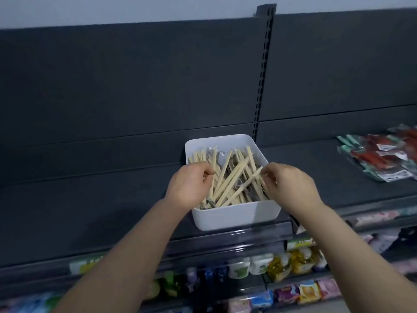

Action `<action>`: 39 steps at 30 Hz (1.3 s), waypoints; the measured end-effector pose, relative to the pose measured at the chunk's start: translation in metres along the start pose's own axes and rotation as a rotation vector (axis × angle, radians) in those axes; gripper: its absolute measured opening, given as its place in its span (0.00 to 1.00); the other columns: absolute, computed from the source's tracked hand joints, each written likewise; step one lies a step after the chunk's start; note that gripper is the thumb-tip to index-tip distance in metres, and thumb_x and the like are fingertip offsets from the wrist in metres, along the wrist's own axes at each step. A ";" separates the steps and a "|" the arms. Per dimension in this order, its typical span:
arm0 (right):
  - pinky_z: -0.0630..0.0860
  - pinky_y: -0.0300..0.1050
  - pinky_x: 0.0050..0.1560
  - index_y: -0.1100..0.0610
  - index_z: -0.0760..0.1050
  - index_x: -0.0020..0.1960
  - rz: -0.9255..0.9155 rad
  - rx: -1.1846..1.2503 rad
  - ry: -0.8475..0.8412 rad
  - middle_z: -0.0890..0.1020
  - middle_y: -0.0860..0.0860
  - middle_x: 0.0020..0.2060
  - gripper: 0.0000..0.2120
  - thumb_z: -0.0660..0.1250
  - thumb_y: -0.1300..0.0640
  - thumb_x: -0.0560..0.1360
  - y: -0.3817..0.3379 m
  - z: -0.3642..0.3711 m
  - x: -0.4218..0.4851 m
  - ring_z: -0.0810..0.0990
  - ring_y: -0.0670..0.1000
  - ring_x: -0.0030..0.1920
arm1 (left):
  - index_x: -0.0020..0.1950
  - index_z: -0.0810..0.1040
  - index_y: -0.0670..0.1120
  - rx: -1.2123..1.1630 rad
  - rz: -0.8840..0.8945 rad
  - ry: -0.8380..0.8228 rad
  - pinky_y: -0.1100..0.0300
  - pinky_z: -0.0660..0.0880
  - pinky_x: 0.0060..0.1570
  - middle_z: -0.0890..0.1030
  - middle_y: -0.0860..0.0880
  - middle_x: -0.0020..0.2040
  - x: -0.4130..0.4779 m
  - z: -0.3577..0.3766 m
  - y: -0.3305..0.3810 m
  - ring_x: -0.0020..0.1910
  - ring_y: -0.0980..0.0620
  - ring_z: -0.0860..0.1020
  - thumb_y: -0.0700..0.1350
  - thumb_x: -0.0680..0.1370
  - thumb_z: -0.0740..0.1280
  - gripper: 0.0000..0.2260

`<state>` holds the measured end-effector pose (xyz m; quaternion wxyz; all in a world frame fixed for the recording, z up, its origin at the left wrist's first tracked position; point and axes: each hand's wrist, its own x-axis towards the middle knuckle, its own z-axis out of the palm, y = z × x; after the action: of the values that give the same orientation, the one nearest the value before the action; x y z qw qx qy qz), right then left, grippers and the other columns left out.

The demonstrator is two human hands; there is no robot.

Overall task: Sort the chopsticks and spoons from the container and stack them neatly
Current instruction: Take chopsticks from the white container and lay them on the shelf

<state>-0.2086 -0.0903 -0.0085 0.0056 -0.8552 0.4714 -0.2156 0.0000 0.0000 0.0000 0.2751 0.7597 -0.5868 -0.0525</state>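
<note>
Two hands reach into the white container [225, 219] on a dark shelf [90, 199]. The left hand [189, 185] curls round several chopsticks [232, 177]; the right hand [291, 185] pinches one chopstick's end.

Dim, bluish, even light. Faint glare streaks the near shelf edge [239, 236]. Wide-angle bending curves the sides; near packets [281, 266] look blurred.

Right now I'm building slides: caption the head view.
The left hand and right hand pinch chopsticks in a white container on a dark shelf.
</note>
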 end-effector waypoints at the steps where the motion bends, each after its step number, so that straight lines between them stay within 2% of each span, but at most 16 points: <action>1: 0.71 0.44 0.40 0.49 0.78 0.56 0.010 -0.007 0.001 0.83 0.47 0.48 0.10 0.61 0.54 0.77 0.001 0.004 0.006 0.80 0.54 0.49 | 0.53 0.80 0.51 0.017 -0.009 -0.040 0.53 0.78 0.48 0.82 0.56 0.47 0.010 0.004 -0.002 0.47 0.54 0.79 0.44 0.79 0.62 0.08; 6: 0.67 0.42 0.38 0.48 0.78 0.56 0.024 0.022 -0.045 0.83 0.47 0.49 0.10 0.61 0.54 0.77 0.009 0.025 0.031 0.80 0.53 0.48 | 0.50 0.81 0.48 0.163 -0.069 -0.231 0.53 0.78 0.48 0.82 0.51 0.48 0.048 0.030 0.003 0.48 0.49 0.79 0.43 0.78 0.62 0.08; 9: 0.69 0.42 0.37 0.49 0.78 0.56 0.007 0.083 -0.070 0.83 0.48 0.46 0.11 0.61 0.56 0.78 0.011 0.033 0.037 0.81 0.54 0.47 | 0.47 0.80 0.45 0.294 -0.127 -0.335 0.54 0.79 0.46 0.81 0.49 0.45 0.064 0.048 0.009 0.46 0.47 0.80 0.48 0.77 0.66 0.07; 11: 0.68 0.42 0.37 0.50 0.77 0.57 -0.009 0.090 -0.116 0.83 0.48 0.45 0.10 0.60 0.56 0.78 0.011 0.036 0.038 0.81 0.53 0.46 | 0.42 0.76 0.46 0.376 -0.160 -0.422 0.56 0.74 0.41 0.77 0.49 0.41 0.072 0.057 0.015 0.44 0.48 0.78 0.52 0.76 0.69 0.10; 13: 0.67 0.42 0.37 0.49 0.76 0.58 -0.026 0.064 -0.163 0.83 0.47 0.45 0.10 0.59 0.55 0.79 0.012 0.038 0.040 0.81 0.53 0.47 | 0.37 0.73 0.47 0.403 -0.193 -0.483 0.57 0.72 0.39 0.74 0.50 0.37 0.077 0.062 0.020 0.41 0.48 0.77 0.52 0.75 0.70 0.13; 14: 0.67 0.42 0.37 0.49 0.76 0.58 -0.032 0.051 -0.184 0.83 0.47 0.46 0.10 0.59 0.54 0.79 0.013 0.038 0.043 0.80 0.53 0.47 | 0.38 0.74 0.48 0.377 -0.211 -0.492 0.57 0.73 0.39 0.75 0.50 0.37 0.081 0.064 0.020 0.40 0.49 0.77 0.52 0.75 0.71 0.11; 16: 0.68 0.42 0.37 0.48 0.76 0.58 -0.038 0.030 -0.231 0.83 0.48 0.47 0.11 0.58 0.54 0.79 0.014 0.041 0.050 0.80 0.54 0.48 | 0.43 0.78 0.48 0.252 -0.253 -0.436 0.55 0.77 0.41 0.78 0.49 0.39 0.087 0.064 0.019 0.41 0.49 0.78 0.51 0.75 0.70 0.07; 20: 0.69 0.44 0.39 0.51 0.78 0.53 -0.013 0.076 -0.408 0.81 0.51 0.48 0.10 0.59 0.51 0.79 0.007 0.055 0.058 0.78 0.54 0.51 | 0.44 0.73 0.47 -0.021 -0.311 -0.115 0.53 0.75 0.43 0.79 0.49 0.40 0.092 0.053 0.014 0.41 0.48 0.77 0.50 0.78 0.65 0.08; 23: 0.73 0.46 0.44 0.53 0.79 0.50 0.029 0.137 -0.474 0.81 0.54 0.48 0.11 0.61 0.49 0.78 -0.003 0.065 0.069 0.78 0.56 0.51 | 0.45 0.72 0.49 -0.103 -0.303 -0.009 0.54 0.75 0.42 0.80 0.53 0.40 0.095 0.049 0.008 0.41 0.51 0.78 0.53 0.77 0.66 0.08; 26: 0.70 0.44 0.39 0.54 0.80 0.48 0.089 0.149 -0.348 0.81 0.54 0.45 0.10 0.63 0.51 0.77 -0.009 0.061 0.078 0.79 0.56 0.45 | 0.44 0.72 0.51 -0.211 -0.293 0.079 0.57 0.73 0.40 0.79 0.56 0.39 0.093 0.051 0.005 0.40 0.58 0.77 0.52 0.76 0.68 0.07; 28: 0.72 0.45 0.42 0.56 0.79 0.51 0.154 0.229 -0.201 0.80 0.54 0.48 0.09 0.61 0.56 0.76 -0.007 0.050 0.082 0.79 0.58 0.46 | 0.45 0.73 0.51 -0.260 -0.297 0.112 0.58 0.73 0.41 0.79 0.56 0.39 0.093 0.054 0.007 0.40 0.58 0.77 0.51 0.77 0.68 0.06; 31: 0.73 0.50 0.50 0.55 0.74 0.60 0.214 0.347 -0.135 0.75 0.56 0.56 0.13 0.59 0.59 0.77 -0.001 0.029 0.090 0.77 0.61 0.53 | 0.46 0.78 0.46 -0.119 -0.303 -0.072 0.55 0.77 0.45 0.81 0.50 0.42 0.096 0.059 0.012 0.43 0.50 0.80 0.51 0.76 0.69 0.09; 33: 0.71 0.51 0.49 0.54 0.68 0.67 0.194 0.293 -0.194 0.72 0.57 0.60 0.18 0.56 0.61 0.78 0.005 0.024 0.095 0.76 0.63 0.55 | 0.47 0.81 0.41 0.052 -0.300 -0.224 0.53 0.78 0.47 0.83 0.44 0.45 0.096 0.067 0.018 0.46 0.44 0.81 0.50 0.75 0.70 0.12; 35: 0.69 0.50 0.47 0.52 0.58 0.74 0.164 0.260 -0.235 0.72 0.58 0.61 0.26 0.55 0.64 0.77 0.010 0.027 0.098 0.75 0.63 0.54 | 0.43 0.81 0.42 0.163 -0.276 -0.301 0.55 0.77 0.42 0.81 0.45 0.42 0.094 0.075 0.021 0.44 0.45 0.80 0.51 0.74 0.72 0.12; 37: 0.69 0.48 0.43 0.52 0.46 0.78 0.171 0.262 -0.217 0.75 0.57 0.57 0.34 0.55 0.65 0.77 0.013 0.032 0.099 0.76 0.60 0.49 | 0.37 0.77 0.45 0.229 -0.266 -0.335 0.58 0.71 0.35 0.77 0.48 0.36 0.094 0.081 0.023 0.40 0.47 0.78 0.52 0.73 0.72 0.12; 39: 0.66 0.46 0.38 0.54 0.41 0.78 0.197 0.226 -0.167 0.75 0.54 0.46 0.36 0.56 0.66 0.77 0.015 0.038 0.100 0.73 0.56 0.40 | 0.36 0.74 0.46 0.249 -0.257 -0.355 0.58 0.70 0.34 0.75 0.48 0.36 0.095 0.082 0.023 0.38 0.47 0.77 0.51 0.73 0.72 0.12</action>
<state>-0.1606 -0.1868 -0.0098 0.1618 -0.8138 0.5236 -0.1936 -0.0239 -0.1200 -0.0353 0.0632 0.8350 -0.5266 -0.1469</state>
